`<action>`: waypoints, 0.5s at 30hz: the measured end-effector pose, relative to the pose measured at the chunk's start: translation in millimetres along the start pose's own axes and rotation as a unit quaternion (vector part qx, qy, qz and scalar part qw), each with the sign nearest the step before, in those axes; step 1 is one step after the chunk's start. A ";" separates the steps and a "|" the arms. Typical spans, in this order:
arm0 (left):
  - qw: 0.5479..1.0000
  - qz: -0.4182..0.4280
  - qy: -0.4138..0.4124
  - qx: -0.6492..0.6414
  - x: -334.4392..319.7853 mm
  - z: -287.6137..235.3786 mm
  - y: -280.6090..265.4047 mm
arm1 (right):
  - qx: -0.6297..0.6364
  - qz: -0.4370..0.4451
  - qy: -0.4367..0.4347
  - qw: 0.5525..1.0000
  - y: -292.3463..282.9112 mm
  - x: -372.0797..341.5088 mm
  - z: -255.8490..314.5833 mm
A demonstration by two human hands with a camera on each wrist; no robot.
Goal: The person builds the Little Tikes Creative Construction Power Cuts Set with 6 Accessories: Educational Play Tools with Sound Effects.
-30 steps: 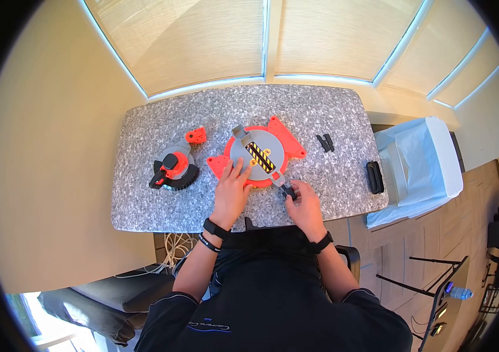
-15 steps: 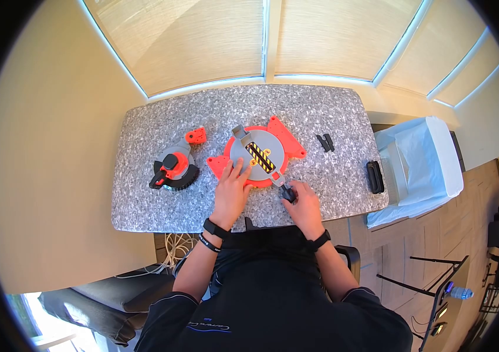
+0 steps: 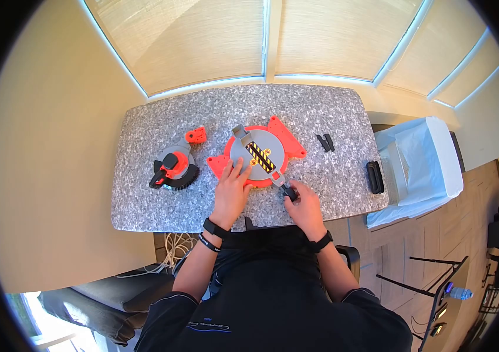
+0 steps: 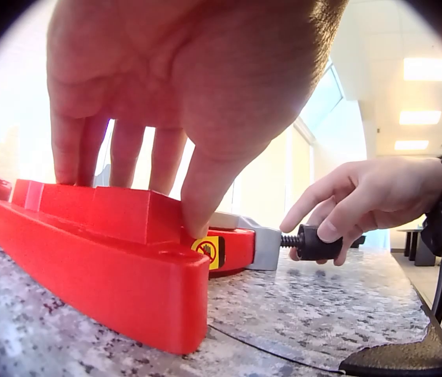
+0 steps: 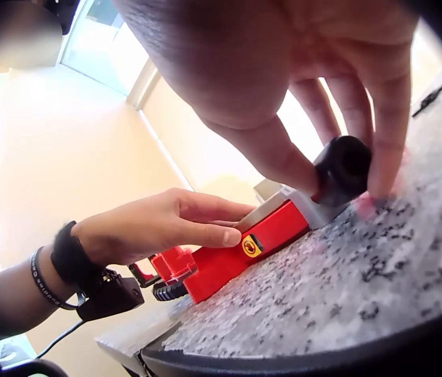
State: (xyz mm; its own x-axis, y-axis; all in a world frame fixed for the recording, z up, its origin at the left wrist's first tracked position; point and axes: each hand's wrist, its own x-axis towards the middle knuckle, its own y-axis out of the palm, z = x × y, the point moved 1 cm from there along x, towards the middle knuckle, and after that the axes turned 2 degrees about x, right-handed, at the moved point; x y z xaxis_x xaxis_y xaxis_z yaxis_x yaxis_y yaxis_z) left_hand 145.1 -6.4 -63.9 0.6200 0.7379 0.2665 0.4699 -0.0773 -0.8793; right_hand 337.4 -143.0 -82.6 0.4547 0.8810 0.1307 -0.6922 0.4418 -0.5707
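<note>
Head view, worktop: speckled grey worktop (image 3: 144,126) in front of me, with everything I am handling on it.
Saw-like unit: red, grey and black unit (image 3: 173,163) on the left part of the worktop, its red end block (image 3: 196,136) on the side away from me.
Left hand: my left hand (image 3: 230,193) rests on the round base (image 3: 274,144), grasping nothing, fingers extended over its near left part; in the left wrist view my thumb comes down just beside a yellow warning label (image 4: 208,251).
Round base: flat in the middle of the worktop, red with flared sides and a grey disc, a yellow-and-black striped strip (image 3: 260,157) running across it at a slant.
Black knob: the knob (image 3: 289,193) sits at the near right end of the base, on a threaded rod (image 4: 290,241) that meets a grey end piece (image 4: 264,246).
Right hand: my right hand (image 3: 305,208) pinches the knob between thumb and fingers.
Small black pieces: two slim pieces (image 3: 325,142) lie close together, right of the base and apart from it.
Oblong black piece: this one (image 3: 374,177) lies near the right edge.
Bin: a bin with a pale liner (image 3: 419,158) stands just beside the worktop's right end.
</note>
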 end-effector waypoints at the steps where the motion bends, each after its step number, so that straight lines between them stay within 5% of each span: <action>1: 1.000 0.001 -0.001 -0.002 -0.1 0.1 -0.1 | -0.002 0.003 0.003 1.000 1.0 -0.1 -1.8; 15: 1.000 0.001 0.000 -0.005 0.4 -2.5 -3.2 | -0.043 -0.004 -0.042 0.998 0.3 -2.1 -4.0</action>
State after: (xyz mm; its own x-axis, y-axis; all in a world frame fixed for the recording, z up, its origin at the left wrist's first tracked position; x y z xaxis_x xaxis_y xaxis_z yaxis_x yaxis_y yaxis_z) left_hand 145.4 -7.6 -60.0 0.6208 0.7378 0.2650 0.4755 -0.0857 -0.8755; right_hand 338.6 -145.4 -86.3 0.4090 0.8899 0.2019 -0.6358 0.4366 -0.6365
